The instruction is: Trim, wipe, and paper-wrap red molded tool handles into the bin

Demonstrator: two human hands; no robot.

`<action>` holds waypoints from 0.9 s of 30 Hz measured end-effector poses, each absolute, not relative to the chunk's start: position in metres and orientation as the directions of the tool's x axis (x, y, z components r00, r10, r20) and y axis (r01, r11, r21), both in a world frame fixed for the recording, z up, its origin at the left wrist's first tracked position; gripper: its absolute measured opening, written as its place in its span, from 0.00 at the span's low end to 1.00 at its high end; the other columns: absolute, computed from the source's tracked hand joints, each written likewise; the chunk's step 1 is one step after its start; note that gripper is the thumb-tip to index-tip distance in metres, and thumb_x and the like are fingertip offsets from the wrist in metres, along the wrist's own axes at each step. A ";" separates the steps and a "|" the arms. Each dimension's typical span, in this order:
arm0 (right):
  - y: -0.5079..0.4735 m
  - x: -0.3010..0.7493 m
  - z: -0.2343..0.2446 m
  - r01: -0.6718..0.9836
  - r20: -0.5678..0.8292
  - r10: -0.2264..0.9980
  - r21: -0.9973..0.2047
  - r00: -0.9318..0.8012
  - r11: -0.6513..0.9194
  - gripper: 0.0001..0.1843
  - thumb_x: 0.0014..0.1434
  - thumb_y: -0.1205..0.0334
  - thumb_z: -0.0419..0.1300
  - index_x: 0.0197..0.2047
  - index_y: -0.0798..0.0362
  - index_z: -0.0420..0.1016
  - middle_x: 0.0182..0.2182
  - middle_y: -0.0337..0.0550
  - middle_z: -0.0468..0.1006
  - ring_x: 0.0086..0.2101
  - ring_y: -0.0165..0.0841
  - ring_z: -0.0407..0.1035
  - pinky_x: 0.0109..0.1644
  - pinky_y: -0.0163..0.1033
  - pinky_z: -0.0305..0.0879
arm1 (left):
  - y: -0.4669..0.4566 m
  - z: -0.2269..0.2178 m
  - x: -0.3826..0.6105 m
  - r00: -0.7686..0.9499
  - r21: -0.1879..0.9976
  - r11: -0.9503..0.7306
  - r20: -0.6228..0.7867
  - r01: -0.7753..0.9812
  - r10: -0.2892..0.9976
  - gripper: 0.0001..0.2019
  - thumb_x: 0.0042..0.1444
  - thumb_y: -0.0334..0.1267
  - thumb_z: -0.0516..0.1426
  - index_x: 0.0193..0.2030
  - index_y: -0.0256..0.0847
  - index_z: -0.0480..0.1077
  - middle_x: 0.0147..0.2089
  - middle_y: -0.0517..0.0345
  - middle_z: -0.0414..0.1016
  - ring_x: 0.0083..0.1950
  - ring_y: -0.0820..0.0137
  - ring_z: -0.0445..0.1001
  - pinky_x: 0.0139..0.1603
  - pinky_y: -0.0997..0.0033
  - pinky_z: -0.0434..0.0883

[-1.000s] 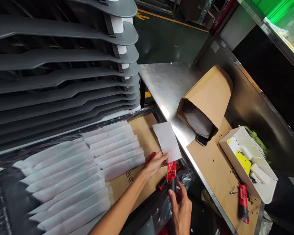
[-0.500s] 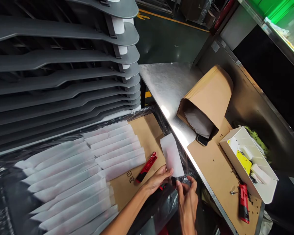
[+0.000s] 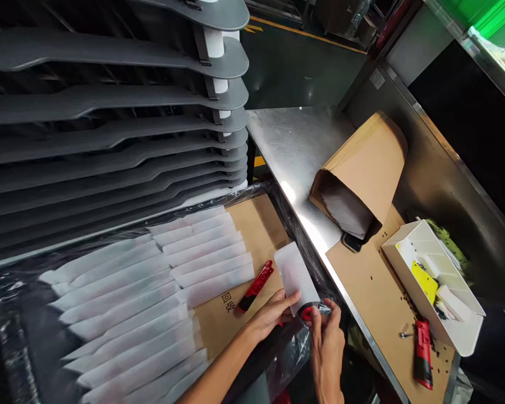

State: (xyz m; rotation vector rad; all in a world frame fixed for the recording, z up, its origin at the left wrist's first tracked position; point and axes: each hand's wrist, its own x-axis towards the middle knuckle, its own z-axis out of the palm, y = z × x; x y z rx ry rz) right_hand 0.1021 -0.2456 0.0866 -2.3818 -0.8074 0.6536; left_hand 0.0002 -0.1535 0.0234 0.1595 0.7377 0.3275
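Note:
My left hand (image 3: pixel 273 315) pinches the lower left edge of a white translucent sleeve (image 3: pixel 295 275) above the lined box. At the sleeve's lower end a red and black part (image 3: pixel 306 312) shows in its mouth. My right hand (image 3: pixel 327 343) has its fingers closed at this end; whether they grip the part or the sleeve's rim is partly hidden. Left of my left hand, a bare red and black plastic part (image 3: pixel 256 287) lies on brown cardboard (image 3: pixel 252 224). Rows of filled white sleeves (image 3: pixel 122 297) cover the cardboard's left side.
Dark grey stacked trays (image 3: pixel 109 101) rise behind the box. To the right, a metal bench (image 3: pixel 294 134) carries a brown paper bag (image 3: pixel 368 163) holding white sleeves, a phone (image 3: pixel 352 241), a white bin (image 3: pixel 463 336) and another red and black part (image 3: pixel 423 353). Small black bits are scattered there.
The sleeve's mouth has opened wider and red now shows in it, where mostly black showed before. Both hands stay at the sleeve. The whole view has shifted slightly.

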 end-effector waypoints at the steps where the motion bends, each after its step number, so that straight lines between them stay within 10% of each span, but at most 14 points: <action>1: -0.245 0.105 0.088 0.410 -0.256 0.669 -0.624 0.697 -0.666 0.32 0.64 0.32 0.46 0.52 0.51 0.70 0.32 0.47 0.84 0.32 0.41 0.79 0.35 0.39 0.69 | -0.156 0.022 0.001 0.699 0.231 0.942 -0.632 -0.243 0.335 0.25 0.38 0.51 0.73 0.36 0.37 0.73 0.32 0.56 0.81 0.32 0.68 0.78 0.34 0.70 0.74; 17: -0.237 0.114 0.097 0.779 0.088 0.915 -0.560 0.393 -0.281 0.17 0.70 0.55 0.49 0.33 0.49 0.73 0.30 0.41 0.74 0.31 0.34 0.68 0.37 0.37 0.64 | -0.180 0.012 -0.004 0.895 -0.163 0.978 -0.444 -0.129 0.044 0.34 0.51 0.68 0.58 0.45 0.35 0.75 0.37 0.49 0.81 0.37 0.59 0.79 0.39 0.58 0.75; 27: -0.260 0.148 0.096 0.811 0.170 0.955 -0.575 0.242 -0.103 0.15 0.63 0.54 0.62 0.51 0.49 0.76 0.37 0.44 0.80 0.34 0.33 0.75 0.37 0.34 0.72 | -0.200 0.013 -0.011 0.497 -0.127 0.757 -0.821 -0.641 0.282 0.06 0.54 0.26 0.65 0.37 0.36 0.73 0.33 0.54 0.81 0.32 0.69 0.79 0.36 0.72 0.75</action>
